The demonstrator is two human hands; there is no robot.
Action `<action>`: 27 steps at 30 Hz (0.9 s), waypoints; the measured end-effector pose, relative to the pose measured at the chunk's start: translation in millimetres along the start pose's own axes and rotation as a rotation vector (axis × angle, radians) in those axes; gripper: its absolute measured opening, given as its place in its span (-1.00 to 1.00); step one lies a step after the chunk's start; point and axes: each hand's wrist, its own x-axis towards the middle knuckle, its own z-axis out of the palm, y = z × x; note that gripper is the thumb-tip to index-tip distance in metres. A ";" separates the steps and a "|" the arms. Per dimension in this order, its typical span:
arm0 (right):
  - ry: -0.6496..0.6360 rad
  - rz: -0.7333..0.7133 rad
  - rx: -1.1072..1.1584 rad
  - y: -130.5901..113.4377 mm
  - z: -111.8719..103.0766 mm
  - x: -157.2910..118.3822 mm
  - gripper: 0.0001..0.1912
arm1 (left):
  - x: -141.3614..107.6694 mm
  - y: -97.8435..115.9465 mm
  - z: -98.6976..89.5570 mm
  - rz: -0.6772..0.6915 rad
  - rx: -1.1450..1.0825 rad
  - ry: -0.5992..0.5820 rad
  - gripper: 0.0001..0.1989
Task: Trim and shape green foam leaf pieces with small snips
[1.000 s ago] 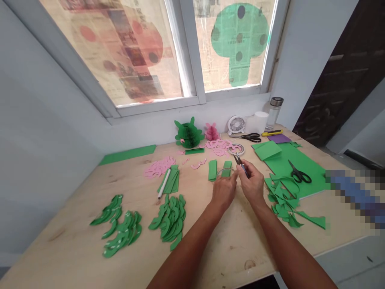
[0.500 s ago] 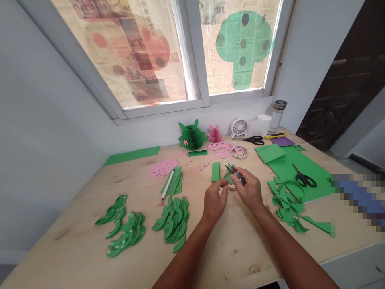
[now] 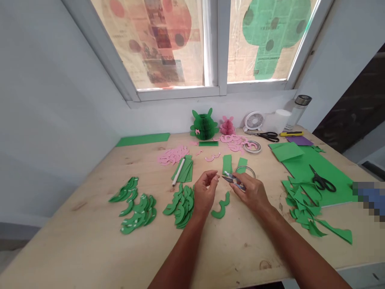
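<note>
My right hand [image 3: 251,188] grips a pair of small snips [image 3: 237,182] with dark pointed blades and bluish handles. The blades point left, and a small white bit shows near their tips. Close to those tips is my left hand [image 3: 206,190], with thumb and fingers pinched together; what they hold, if anything, is too small to make out. On the table just below, between my hands, lies a wavy green paper cutout [image 3: 221,208]. A roll of tape [image 3: 252,170] stands partly hidden behind my right hand, beside two green paper strips [image 3: 227,163].
Piles of green cutouts [image 3: 141,212] and pink cutouts [image 3: 174,155] lie left. A white pen [image 3: 178,172] rests on green strips. Black scissors [image 3: 322,180] and green scraps [image 3: 302,202] are right. Green [image 3: 204,125] and pink [image 3: 227,126] paper figures, a fan [image 3: 254,121] and a bottle [image 3: 297,112] stand behind.
The view has shifted, so the table sits further right. My hands have come lower, away from the tape roll, and the snips' blades are closer together. The green cutout between my hands now shows.
</note>
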 end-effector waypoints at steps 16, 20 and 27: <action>-0.138 -0.101 -0.030 -7.3 -3.9 1.1 -0.71 | -0.6 2.1 -3.7 -0.110 0.051 -0.079 -0.82; -0.163 -0.092 -0.026 -8.5 -4.9 1.3 -0.72 | -0.8 2.2 -4.5 -0.104 0.038 -0.079 -0.84; -0.161 -0.089 0.003 -8.5 -5.9 0.7 -0.74 | -0.1 -0.4 -6.8 -0.070 0.059 -0.108 -0.83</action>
